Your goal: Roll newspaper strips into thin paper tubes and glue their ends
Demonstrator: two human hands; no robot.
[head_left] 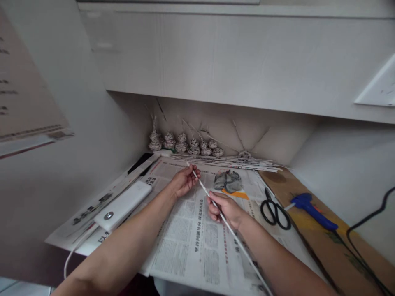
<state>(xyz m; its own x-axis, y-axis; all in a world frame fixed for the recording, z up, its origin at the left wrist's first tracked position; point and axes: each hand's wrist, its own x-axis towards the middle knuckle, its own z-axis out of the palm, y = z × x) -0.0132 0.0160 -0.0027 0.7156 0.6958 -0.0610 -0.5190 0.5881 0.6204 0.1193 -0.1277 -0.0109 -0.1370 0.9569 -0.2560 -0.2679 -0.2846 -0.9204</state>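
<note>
A long, thin white rolled-paper stick (202, 187) slants from the middle of the desk down towards the lower right. Near its upper tip, my left hand (186, 180) pinches it between thumb and fingers. My right hand (225, 209) is closed round the same stick a little lower down. The lower end of the stick runs past my right forearm and out of view. Under both hands lies a sheet of printed newspaper (175, 238). Just beyond my right hand is a crumpled grey cloth-like bundle (228, 181) on an orange piece (242, 195).
Black-handled scissors (274, 213) and a blue glue gun (314, 211) with a cable lie at right, the gun on cardboard (311, 242). A white power bank (123, 205) sits left. More paper sticks (228, 161) and several woven gourd shapes (181, 144) line the back, below a low overhanging panel (216, 57).
</note>
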